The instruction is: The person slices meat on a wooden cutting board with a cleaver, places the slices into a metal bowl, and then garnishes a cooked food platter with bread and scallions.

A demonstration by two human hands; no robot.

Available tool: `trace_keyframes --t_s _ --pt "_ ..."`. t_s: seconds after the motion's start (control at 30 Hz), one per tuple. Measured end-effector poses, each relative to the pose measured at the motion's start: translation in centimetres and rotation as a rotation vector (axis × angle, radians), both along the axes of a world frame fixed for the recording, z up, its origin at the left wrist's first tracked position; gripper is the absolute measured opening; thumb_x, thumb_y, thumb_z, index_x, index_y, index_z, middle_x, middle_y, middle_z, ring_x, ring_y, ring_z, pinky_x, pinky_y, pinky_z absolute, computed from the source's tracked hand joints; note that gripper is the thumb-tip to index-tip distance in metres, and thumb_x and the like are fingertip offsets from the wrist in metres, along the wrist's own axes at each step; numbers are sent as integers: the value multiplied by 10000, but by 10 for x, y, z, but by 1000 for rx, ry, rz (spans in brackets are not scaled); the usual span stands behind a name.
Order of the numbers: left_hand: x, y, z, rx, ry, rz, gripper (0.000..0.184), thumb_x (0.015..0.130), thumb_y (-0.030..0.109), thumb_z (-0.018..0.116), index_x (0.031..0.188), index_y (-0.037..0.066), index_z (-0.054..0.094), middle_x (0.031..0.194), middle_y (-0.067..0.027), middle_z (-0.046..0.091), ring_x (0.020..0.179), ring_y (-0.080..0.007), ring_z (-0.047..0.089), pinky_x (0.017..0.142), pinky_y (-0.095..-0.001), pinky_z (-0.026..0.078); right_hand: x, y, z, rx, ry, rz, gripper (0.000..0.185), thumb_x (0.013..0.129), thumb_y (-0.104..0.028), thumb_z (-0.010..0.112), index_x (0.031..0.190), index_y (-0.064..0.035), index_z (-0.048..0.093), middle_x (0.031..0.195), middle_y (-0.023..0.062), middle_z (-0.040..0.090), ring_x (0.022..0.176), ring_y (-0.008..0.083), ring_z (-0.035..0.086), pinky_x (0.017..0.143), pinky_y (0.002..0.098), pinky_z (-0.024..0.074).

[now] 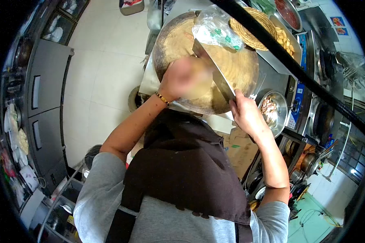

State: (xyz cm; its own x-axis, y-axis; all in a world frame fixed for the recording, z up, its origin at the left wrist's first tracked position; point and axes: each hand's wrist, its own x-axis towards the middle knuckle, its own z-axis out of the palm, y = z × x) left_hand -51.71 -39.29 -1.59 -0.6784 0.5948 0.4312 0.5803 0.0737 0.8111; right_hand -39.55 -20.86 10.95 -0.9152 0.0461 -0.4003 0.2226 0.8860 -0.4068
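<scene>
My right hand (247, 111) is wrapped round the handle of a large cleaver (217, 75), whose broad blade slants up and left across a round wooden chopping board (243, 75). Over the left part of the board is my left hand (180, 77), with a beaded bracelet at its wrist. A blurred patch covers its fingers, so I cannot make out what they hold or touch. A clear plastic bag (215, 30) with green print lies on the board's far edge, beyond the blade tip.
A woven round mat (253, 26) rests beside the bag, near a metal tray (298, 56) of yellowish cut pieces. Right of the board stands a steel bowl (283, 115) holding pale sliced food. Farther right is a stove (312, 81). A black cable (288, 67) crosses the upper right view.
</scene>
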Motion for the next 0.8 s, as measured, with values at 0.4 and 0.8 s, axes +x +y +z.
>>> trace_keyframes --t_s 0.4,0.8 --pt "10 -7 -43 -134 -115 155 406 676 119 697 1027 -19 547 1040 -165 547 986 -326 513 853 -367 423 -36 -13 0 51 -146 35 153 838 -64 506 892 45 412 680 292 547 736 453 559 595 472 436" --pt "11 -7 -23 -157 -150 221 419 665 67 695 1034 -39 528 1069 -181 530 1020 -341 493 879 -385 413 -46 -10 -66 -23 -2 67 200 829 -53 504 967 50 402 600 258 540 611 438 560 531 477 432"
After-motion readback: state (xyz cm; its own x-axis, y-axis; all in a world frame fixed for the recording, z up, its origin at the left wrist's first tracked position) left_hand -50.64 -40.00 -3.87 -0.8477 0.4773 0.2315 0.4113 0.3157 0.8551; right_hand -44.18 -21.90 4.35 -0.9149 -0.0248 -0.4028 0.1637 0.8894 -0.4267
